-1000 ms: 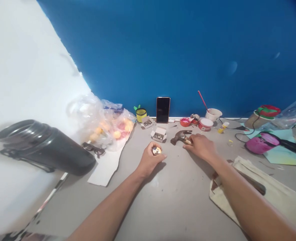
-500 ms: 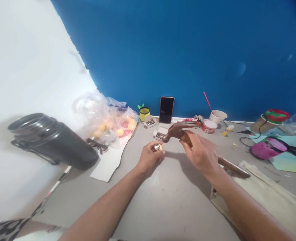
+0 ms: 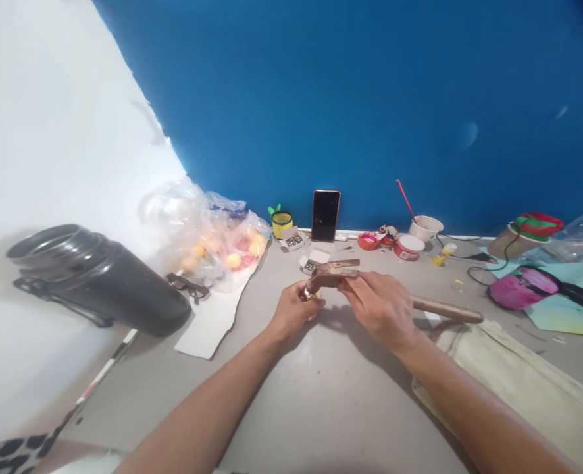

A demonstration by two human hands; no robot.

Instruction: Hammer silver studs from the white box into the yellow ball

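Observation:
My left hand [image 3: 295, 308] is closed around a small round thing [image 3: 307, 293] with a shiny metallic surface and a bit of yellow; fingers and hammer hide most of it. In my right hand [image 3: 378, 306] is a claw hammer [image 3: 447, 308], gripped close to its head, the wooden handle running out to the right. The hammer's striking face is down at the round thing and seems to touch it. Just behind stands a small open box [image 3: 312, 264] of shiny metal bits. A second such box [image 3: 293, 239] lies farther back.
A dark flask [image 3: 99, 276] leans at the left, near eyeglasses [image 3: 189, 287] and a plastic bag of orange balls [image 3: 222, 247]. A phone [image 3: 326, 216] stands against the blue wall. Right of it are a jar [image 3: 409, 247], a white cup [image 3: 426, 228] and a beige cloth [image 3: 508, 388].
My right hand has brought the hammer down and left, its head going from above onto the small round thing. The left hand has stayed in place.

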